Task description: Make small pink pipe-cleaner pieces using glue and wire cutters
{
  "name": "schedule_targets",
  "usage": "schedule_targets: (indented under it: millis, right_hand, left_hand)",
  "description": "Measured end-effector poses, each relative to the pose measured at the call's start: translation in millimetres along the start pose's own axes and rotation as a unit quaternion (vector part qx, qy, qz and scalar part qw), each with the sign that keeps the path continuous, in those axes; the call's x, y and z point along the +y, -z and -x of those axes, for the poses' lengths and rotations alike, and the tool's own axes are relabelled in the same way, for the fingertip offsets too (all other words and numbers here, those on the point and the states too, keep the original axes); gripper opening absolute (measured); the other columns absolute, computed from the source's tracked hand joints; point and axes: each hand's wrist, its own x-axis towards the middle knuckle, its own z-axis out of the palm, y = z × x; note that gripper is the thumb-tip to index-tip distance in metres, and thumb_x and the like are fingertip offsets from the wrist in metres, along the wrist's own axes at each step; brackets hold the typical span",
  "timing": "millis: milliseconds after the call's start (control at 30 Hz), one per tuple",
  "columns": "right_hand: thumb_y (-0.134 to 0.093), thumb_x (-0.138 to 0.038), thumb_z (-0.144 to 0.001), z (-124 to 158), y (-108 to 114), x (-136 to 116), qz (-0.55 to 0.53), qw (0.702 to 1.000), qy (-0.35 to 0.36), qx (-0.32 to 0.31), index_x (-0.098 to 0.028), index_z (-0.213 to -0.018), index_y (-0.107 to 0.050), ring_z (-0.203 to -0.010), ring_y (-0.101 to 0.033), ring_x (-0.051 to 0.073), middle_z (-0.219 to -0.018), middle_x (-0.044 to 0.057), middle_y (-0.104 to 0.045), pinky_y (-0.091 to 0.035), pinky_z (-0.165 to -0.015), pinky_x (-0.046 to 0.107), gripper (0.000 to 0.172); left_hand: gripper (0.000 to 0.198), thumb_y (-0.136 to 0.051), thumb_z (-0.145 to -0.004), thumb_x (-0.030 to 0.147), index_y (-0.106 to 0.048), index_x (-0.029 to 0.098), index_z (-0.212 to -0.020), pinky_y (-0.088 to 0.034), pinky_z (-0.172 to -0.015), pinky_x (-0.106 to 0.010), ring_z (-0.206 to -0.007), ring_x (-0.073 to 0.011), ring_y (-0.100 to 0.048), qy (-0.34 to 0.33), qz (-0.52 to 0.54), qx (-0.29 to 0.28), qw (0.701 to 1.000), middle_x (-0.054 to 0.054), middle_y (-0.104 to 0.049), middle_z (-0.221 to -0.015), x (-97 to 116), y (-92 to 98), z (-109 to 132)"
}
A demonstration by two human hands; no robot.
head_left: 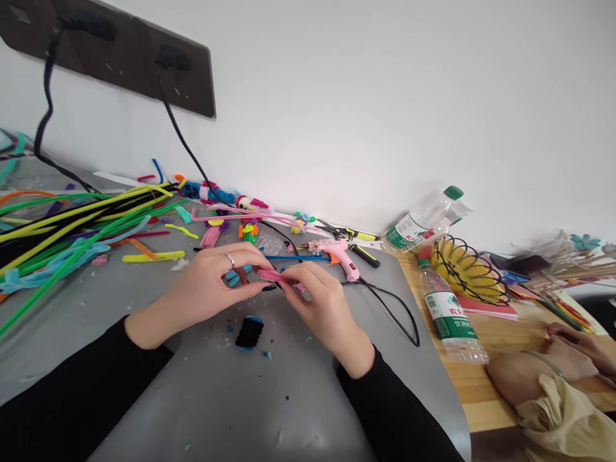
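Observation:
Between the fingertips of both hands is a small bundle of pink pipe cleaners (pixel 270 275). My left hand (pixel 212 279), with a ring on one finger, pinches its left end. My right hand (pixel 320 298) pinches the right end, its fingers covering part of the bundle. On the grey mat just below lies a black fuzzy block (pixel 249 332) with blue edges. Blue pipe cleaner pieces (pixel 235 276) show behind my left fingers. Beyond my right hand rests a pink hot glue gun (pixel 342 253), its black cord looping to the right.
Many coloured pipe cleaners (pixel 86 228) spread over the left side. Pliers (pixel 359 244) and small fuzzy figures (pixel 249 230) lie along the wall. To the right are plastic bottles (pixel 452 314), a yellow basket (pixel 464 269) and another person's arm (pixel 534 372). Black cords hang from wall sockets (pixel 139 58).

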Motion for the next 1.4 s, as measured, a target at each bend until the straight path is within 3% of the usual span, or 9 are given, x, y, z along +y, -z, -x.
schedule_targets:
  millis: [833, 1400]
  right_hand:
    - [-0.054, -0.022, -0.106, 1.7, 0.5, 2.2, 0.006, 1.0, 0.006, 0.002, -0.018, -0.103, -0.072, -0.076, -0.068, 0.017, -0.087, 0.007, -0.073, -0.059, -0.069, 0.029, 0.018]
    - [-0.056, -0.021, -0.105, 2.2, 1.3, 2.4, 0.009, 1.0, 0.003, -0.005, -0.019, -0.104, -0.073, -0.078, -0.07, 0.017, -0.089, 0.008, -0.076, -0.06, -0.069, 0.029, 0.017]
  left_hand:
    - [0.016, -0.062, -0.1, 0.028, -0.077, 0.022, -0.097, -0.054, -0.059, -0.022, -0.078, -0.0157, -0.072, -0.061, -0.002, 0.014, 0.998, -0.005, -0.078, -0.092, -1.0, -0.8, 1.4]
    - [0.016, -0.063, -0.099, 0.03, -0.077, 0.023, -0.095, -0.056, -0.063, -0.023, -0.076, -0.0152, -0.071, -0.052, 0.0, 0.009, 0.999, -0.004, -0.078, -0.09, 2.9, 1.1, -0.7]
